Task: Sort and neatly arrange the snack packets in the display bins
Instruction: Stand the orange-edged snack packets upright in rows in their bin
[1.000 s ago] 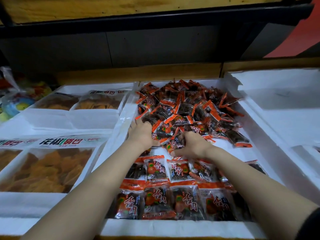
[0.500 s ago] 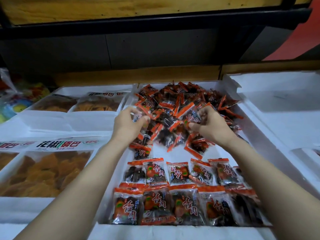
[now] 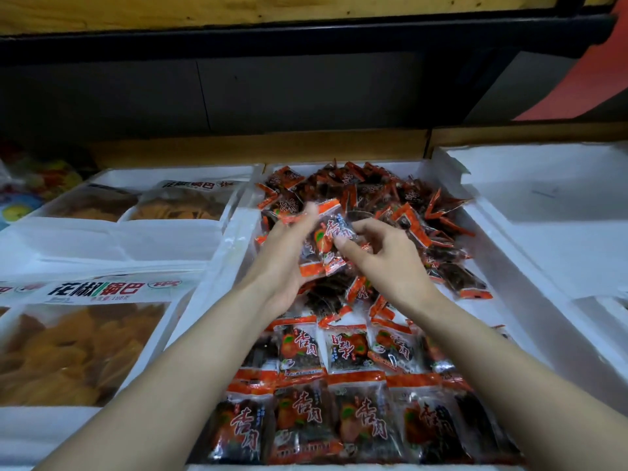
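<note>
Inspecting the middle bin (image 3: 231, 246), found a small stack of packets (image 3: 328, 239) held up between both hands, above the bin's centre and clear of the contents below. Recorded the left hand (image 3: 285, 263) palm-up beneath and behind the stack, with fingers (image 3: 307, 215) stretched nearly straight and blurred, cradling rather than clamping. Recorded the right hand (image 3: 387, 263) with thumb and forefinger pinching the front packet of the stack and the remaining fingers loosely curled beside it. Could not tell the number of packets in the stack. Noted a loose pile (image 3: 390, 205) of the same orange-edged dark packets heaped at all angles across the far half of the bin, reaching down to about the wrists. Noted neat rows (image 3: 339, 423) of matching packets laid flat, label up and edge to edge along the near half, the nearest row touching the front wall. Observed, in the left bin (image 3: 190, 321), a large clear bag of yellow crisps (image 3: 74, 351) with a printed header, and more crisp bags (image 3: 180, 205) in the compartment behind it. Observed a white foam bin (image 3: 543, 205) just right of the middle one. Logged a dark shelf (image 3: 306, 39) overhead, with a wooden ledge (image 3: 258, 147) along the back of the bins.
</note>
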Tool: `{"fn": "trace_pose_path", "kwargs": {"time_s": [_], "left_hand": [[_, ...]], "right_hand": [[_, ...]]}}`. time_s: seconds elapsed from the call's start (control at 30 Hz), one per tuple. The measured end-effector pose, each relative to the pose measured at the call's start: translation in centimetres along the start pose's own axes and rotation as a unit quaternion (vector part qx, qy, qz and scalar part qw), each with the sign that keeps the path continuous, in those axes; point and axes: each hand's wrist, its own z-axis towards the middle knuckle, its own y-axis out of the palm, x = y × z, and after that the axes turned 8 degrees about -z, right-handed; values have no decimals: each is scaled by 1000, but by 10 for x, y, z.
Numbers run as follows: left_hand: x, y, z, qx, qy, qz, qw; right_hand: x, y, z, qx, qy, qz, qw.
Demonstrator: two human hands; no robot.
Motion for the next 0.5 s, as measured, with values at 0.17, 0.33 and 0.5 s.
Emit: {"fn": "trace_pose_path", "kwargs": {"time_s": [0.17, 0.33, 0.5], "left_hand": [[-1, -1, 0, 24, 37, 61, 997], [-1, -6, 8, 50, 43, 52, 997], [-6, -12, 12, 50, 45, 67, 996]], "right_hand": [[-1, 0, 1, -11, -93, -3, 996], [19, -3, 12, 1, -83, -146, 986], [47, 18, 9, -205, -27, -322, 924]]}}
